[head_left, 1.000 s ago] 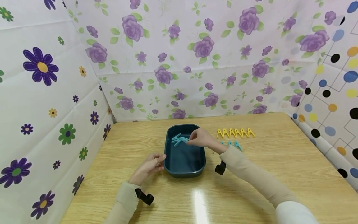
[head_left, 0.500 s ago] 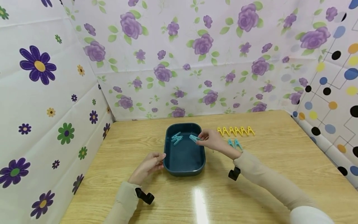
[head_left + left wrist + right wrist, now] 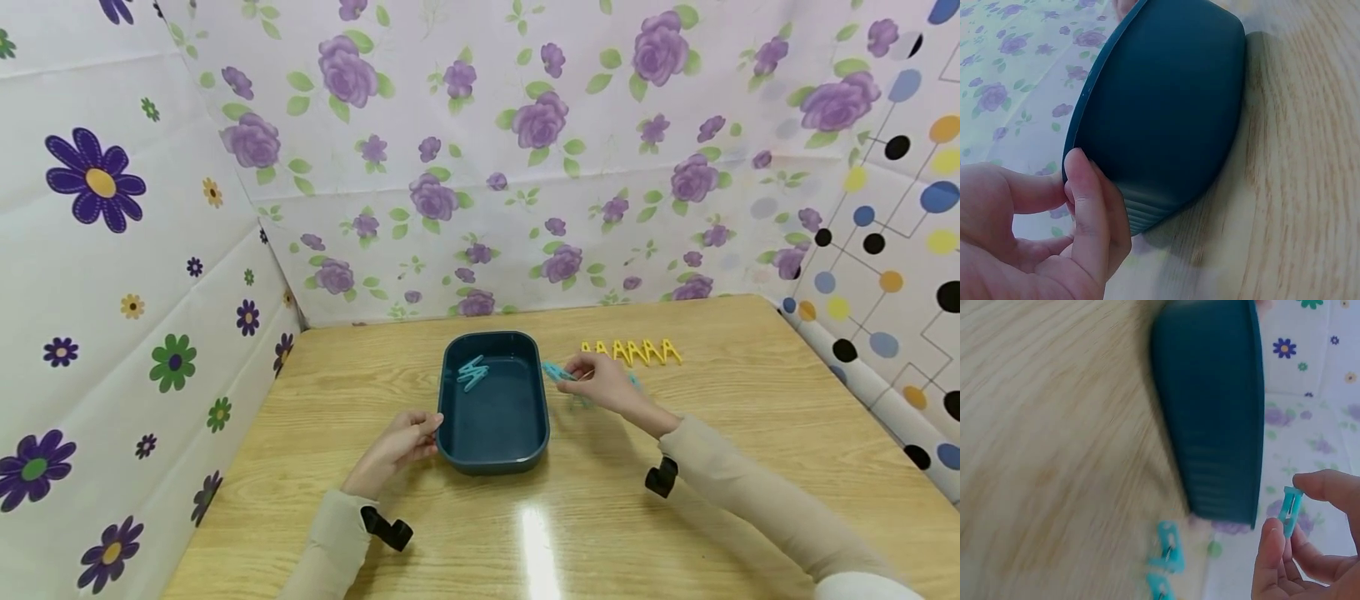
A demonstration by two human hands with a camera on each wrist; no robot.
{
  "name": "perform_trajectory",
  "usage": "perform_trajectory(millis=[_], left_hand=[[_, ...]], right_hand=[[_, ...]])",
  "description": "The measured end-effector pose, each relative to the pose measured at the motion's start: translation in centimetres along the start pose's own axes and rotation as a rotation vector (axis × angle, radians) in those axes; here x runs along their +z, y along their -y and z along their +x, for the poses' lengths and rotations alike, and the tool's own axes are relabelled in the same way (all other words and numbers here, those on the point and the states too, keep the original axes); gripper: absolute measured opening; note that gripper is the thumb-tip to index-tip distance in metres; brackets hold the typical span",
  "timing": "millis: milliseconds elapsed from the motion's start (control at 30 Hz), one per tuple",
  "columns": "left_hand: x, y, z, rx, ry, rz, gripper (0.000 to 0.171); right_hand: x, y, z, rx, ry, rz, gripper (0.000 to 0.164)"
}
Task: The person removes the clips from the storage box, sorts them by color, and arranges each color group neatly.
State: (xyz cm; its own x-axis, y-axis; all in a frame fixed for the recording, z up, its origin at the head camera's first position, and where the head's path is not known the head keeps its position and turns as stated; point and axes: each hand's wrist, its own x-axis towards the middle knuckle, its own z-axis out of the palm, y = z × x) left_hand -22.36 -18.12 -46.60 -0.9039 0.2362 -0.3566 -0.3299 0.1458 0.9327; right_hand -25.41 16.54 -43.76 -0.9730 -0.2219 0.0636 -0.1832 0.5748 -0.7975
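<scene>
My left hand point(image 3: 401, 442) pinches the left rim of a dark teal plastic bin point(image 3: 495, 429) between thumb and fingers; the left wrist view shows the grip against the bin's outer wall point(image 3: 1160, 100). My right hand point(image 3: 606, 385), just right of the bin, pinches a light blue clothespin point(image 3: 556, 372) at fingertip height above the table. That clothespin point(image 3: 1290, 511) stands between thumb and fingers in the right wrist view. Inside the bin, toward its back left, lie light blue clothespins point(image 3: 472, 373), overlapping. Two more blue clothespins point(image 3: 1170, 547) on the table are partly hidden by my right hand in the head view.
A row of several yellow clothespins point(image 3: 647, 352) stretches across the wooden table point(image 3: 750, 433) behind my right hand. Flowered cloth point(image 3: 450, 167) hangs at the back, with more patterned cloth point(image 3: 172, 287) along the left and right sides.
My right hand has moved from over the bin rightward past its right rim, carrying a blue clothespin out with it. The left hand has stayed at the rim.
</scene>
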Motion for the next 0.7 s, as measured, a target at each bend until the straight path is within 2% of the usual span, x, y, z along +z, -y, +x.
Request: perform_trajectory(millis=[200, 500, 700], left_hand=[[0.0, 0.1, -0.1, 0.011, 0.004, -0.002, 0.024], [0.0, 0.2, -0.2, 0.005, 0.009, 0.001, 0.026], [0.0, 0.2, -0.4, 0.01, 0.021, 0.001, 0.026]], right_hand=[[-0.9, -1.4, -0.4, 0.046, -0.03, -0.004, 0.026], [-1.6, -3.5, -1.2, 0.055, -0.068, -0.071, 0.025], [-2.5, -5.1, -1.5, 0.09, -0.075, -0.119, 0.027]])
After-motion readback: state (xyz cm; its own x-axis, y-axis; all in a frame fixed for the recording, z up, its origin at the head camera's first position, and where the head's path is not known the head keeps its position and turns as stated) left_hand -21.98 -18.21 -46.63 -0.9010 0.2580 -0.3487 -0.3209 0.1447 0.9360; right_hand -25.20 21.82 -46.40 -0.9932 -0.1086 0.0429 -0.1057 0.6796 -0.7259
